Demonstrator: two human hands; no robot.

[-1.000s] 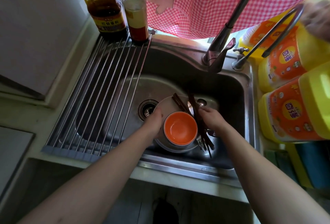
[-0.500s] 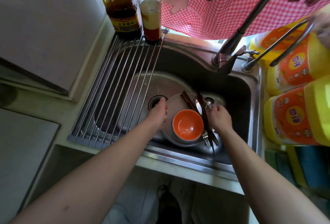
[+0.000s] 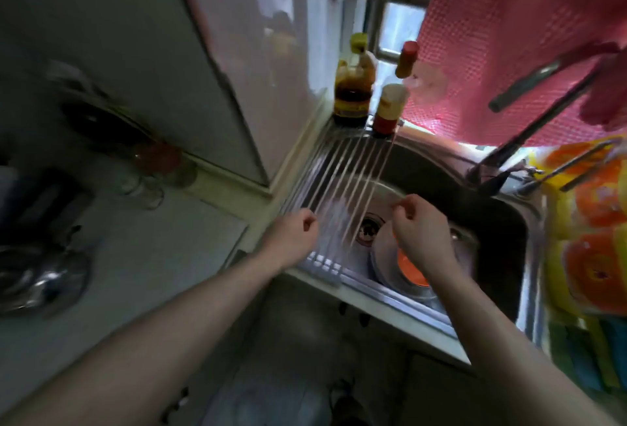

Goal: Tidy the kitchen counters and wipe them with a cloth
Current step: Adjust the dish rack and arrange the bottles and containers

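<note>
The view is motion-blurred. My left hand [image 3: 292, 239] hovers with curled fingers over the near left corner of the roll-up rod rack [image 3: 342, 174] that spans the left part of the steel sink [image 3: 529, 222]. My right hand [image 3: 419, 232] is above the sink drain, fingers curled and pinched, with nothing visible in them. Under that hand, an orange bowl [image 3: 412, 271] sits on a grey plate [image 3: 381, 256] in the basin. No wiping cloth is in either hand.
A dark sauce bottle [image 3: 353, 93] and a red-capped bottle [image 3: 390, 110] stand behind the rack. The faucet [image 3: 529, 127] and a pink checked cloth [image 3: 492, 35] hang over the sink. Yellow-orange detergent jugs [image 3: 597, 222] stand right. A steel pot [image 3: 40, 276] and glass jars [image 3: 152, 171] occupy the left counter [image 3: 163, 256].
Both hands have let go of the plate and chopsticks, risen and shifted left over the rack. The camera has swung left and up, bringing the left counter into view.
</note>
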